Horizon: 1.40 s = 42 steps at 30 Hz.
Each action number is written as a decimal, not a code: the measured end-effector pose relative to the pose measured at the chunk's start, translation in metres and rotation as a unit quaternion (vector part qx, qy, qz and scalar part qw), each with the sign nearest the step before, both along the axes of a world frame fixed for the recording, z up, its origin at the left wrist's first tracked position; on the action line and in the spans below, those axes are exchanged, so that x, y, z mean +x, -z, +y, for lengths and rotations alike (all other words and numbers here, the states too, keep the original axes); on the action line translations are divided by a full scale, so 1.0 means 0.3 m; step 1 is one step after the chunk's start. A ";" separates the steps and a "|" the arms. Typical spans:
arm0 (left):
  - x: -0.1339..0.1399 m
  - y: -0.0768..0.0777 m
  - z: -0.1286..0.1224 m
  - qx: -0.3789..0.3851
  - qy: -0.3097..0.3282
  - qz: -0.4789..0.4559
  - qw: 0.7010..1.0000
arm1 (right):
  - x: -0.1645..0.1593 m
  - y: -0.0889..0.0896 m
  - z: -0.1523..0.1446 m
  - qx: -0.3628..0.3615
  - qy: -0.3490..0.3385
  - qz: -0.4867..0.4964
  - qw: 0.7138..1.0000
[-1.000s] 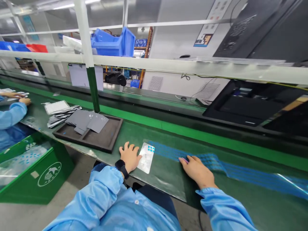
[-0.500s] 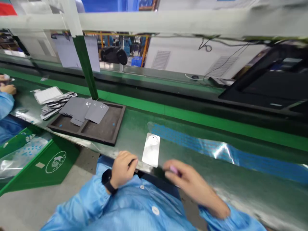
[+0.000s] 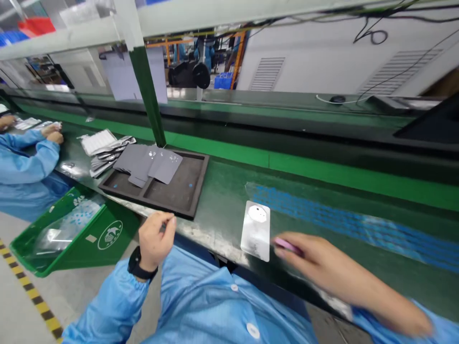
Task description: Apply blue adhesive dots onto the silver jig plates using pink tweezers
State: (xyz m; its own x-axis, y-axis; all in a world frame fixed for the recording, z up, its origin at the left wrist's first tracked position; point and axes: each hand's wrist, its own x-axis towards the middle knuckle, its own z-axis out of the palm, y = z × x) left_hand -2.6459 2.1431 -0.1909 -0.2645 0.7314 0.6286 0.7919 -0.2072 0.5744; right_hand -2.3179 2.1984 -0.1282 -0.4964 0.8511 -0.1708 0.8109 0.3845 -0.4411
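My left hand (image 3: pixel 155 240), with a black watch on the wrist, is held over the bench's front edge near the dark tray (image 3: pixel 201 191). Its fingers are curled, thumb close to the index finger; anything between them is hidden. My right hand (image 3: pixel 311 255), slightly blurred, grips a slim pink tool (image 3: pixel 288 246) whose exact kind is unclear. Just left of that hand, a shiny silver plate (image 3: pixel 256 236) with a white rounded patch at its top lies flat on the green bench. Several grey plates (image 3: pixel 166 166) overlap in the tray.
Behind the silver plate runs a clear strip with blue pieces (image 3: pixel 322 217). Silvery packets (image 3: pixel 111 155) are piled left of the tray. A green bin (image 3: pixel 107 239) stands below the bench edge. A green post (image 3: pixel 148 95) rises behind the tray. A co-worker's sleeves (image 3: pixel 32 157) show at far left.
The view has swung left. My left hand has moved left, away from the silver plate and closer to the tray. My right hand still holds the pink tool beside the plate.
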 end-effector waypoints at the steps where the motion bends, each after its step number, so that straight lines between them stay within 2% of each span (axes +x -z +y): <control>1: -0.034 -0.033 0.057 -0.006 -0.022 0.030 0.999 | -0.043 -0.005 0.055 0.008 -0.024 -0.024 0.999; 3: -0.105 -0.093 0.183 -0.055 -0.067 0.083 0.993 | -0.124 0.004 0.151 0.032 -0.055 -0.085 0.994; 5: -0.165 -0.137 0.309 -0.144 -0.094 0.129 0.977 | -0.184 0.026 0.215 0.063 -0.058 -0.143 0.986; 9: -0.218 -0.168 0.490 -0.308 -0.137 0.187 0.923 | -0.200 0.064 0.246 0.111 -0.013 -0.208 0.972; 12: -0.230 -0.149 0.550 -0.372 -0.130 0.211 0.895 | -0.126 0.077 0.235 0.116 0.039 -0.194 0.973; 15: -0.246 -0.130 0.575 -0.400 -0.114 0.242 0.877 | -0.006 0.072 0.238 0.143 0.118 -0.151 0.971; 19: -0.247 -0.144 0.603 -0.427 -0.125 0.269 0.854 | 0.137 0.050 0.251 0.166 0.231 -0.128 0.950; 21: -0.234 -0.160 0.619 -0.448 -0.139 0.284 0.836 | 0.161 0.046 0.240 0.153 0.219 -0.117 0.957; 23: -0.214 -0.174 0.630 -0.455 -0.154 0.305 0.822 | 0.147 0.054 0.216 0.124 0.152 -0.089 0.977; 25: -0.187 -0.185 0.631 -0.424 -0.158 0.319 0.833 | 0.115 0.072 0.194 0.079 0.072 -0.045 0.993; 27: -0.142 -0.196 0.619 -0.333 -0.130 0.303 0.883 | 0.096 0.092 0.194 0.053 0.038 0.028 0.997; 28: -0.108 -0.201 0.609 -0.277 -0.097 0.282 0.913 | 0.099 0.100 0.206 0.052 0.051 0.082 0.994; 29: -0.065 -0.205 0.597 -0.225 -0.049 0.257 0.939 | 0.113 0.104 0.227 0.050 0.082 0.153 0.983; 30: -0.012 -0.207 0.586 -0.181 0.008 0.231 0.956 | 0.137 0.106 0.254 0.041 0.130 0.240 0.961; 31: 0.050 -0.205 0.575 -0.157 0.073 0.213 0.962 | 0.169 0.105 0.285 0.022 0.184 0.336 0.923; 32: 0.118 -0.199 0.567 -0.144 0.144 0.205 0.957 | 0.205 0.102 0.317 -0.006 0.234 0.432 0.871; 34: 0.260 -0.170 0.563 -0.131 0.258 0.207 0.935 | 0.273 0.088 0.371 -0.046 0.302 0.589 0.748; 35: 0.327 -0.151 0.569 -0.140 0.297 0.206 0.922 | 0.296 0.079 0.391 -0.045 0.321 0.636 0.700; 36: 0.385 -0.130 0.579 -0.163 0.322 0.209 0.909 | 0.309 0.070 0.404 -0.033 0.334 0.660 0.672; 37: 0.433 -0.110 0.591 -0.192 0.324 0.210 0.902 | 0.310 0.063 0.414 -0.022 0.342 0.663 0.666; 38: 0.469 -0.092 0.605 -0.225 0.310 0.212 0.899 | 0.299 0.057 0.420 -0.018 0.346 0.651 0.675; 42: 0.507 -0.058 0.634 -0.304 0.254 0.226 0.890 | 0.174 0.070 0.453 -0.081 0.318 0.569 0.754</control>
State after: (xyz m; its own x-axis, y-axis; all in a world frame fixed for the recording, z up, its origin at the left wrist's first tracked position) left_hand -2.4936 2.3332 -0.1736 0.3771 0.9255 0.0343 0.8628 -0.3645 0.3503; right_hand -2.2657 2.3343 -0.1491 0.0994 0.9926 -0.0690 -0.1302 -0.0558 -0.9899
